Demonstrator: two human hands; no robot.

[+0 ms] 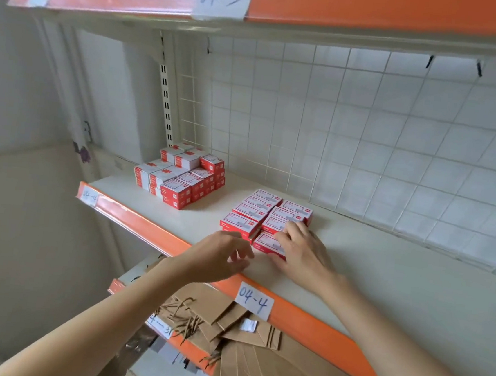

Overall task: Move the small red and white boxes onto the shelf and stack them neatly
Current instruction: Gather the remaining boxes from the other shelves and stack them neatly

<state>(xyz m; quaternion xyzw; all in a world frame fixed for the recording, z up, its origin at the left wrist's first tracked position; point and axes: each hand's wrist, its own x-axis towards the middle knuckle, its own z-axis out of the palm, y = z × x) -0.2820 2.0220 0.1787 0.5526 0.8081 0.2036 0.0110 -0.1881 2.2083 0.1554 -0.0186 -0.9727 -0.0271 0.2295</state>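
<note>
- A cream shelf [383, 279] with an orange front edge fills the view; a paper label [253, 304] on that edge reads "04-4".
- Near the middle of the shelf, a flat block of small red and white boxes [263, 216] lies in two rows running from near to far, sides touching.
- The right hand [301, 250] rests on the near right end of this block, fingers curled over the nearest box [268, 246].
- The left hand [222, 258] hovers just left of that box at the shelf's front edge, fingers loosely bent and holding nothing.
- Far left on the shelf, a taller pile of the same boxes [181, 177] stands several layers high.
- On the lower shelf, brown paper bags [255, 355] with twisted cord handles lie in a loose heap.
- A white wire grid [368, 123] backs the shelf.
</note>
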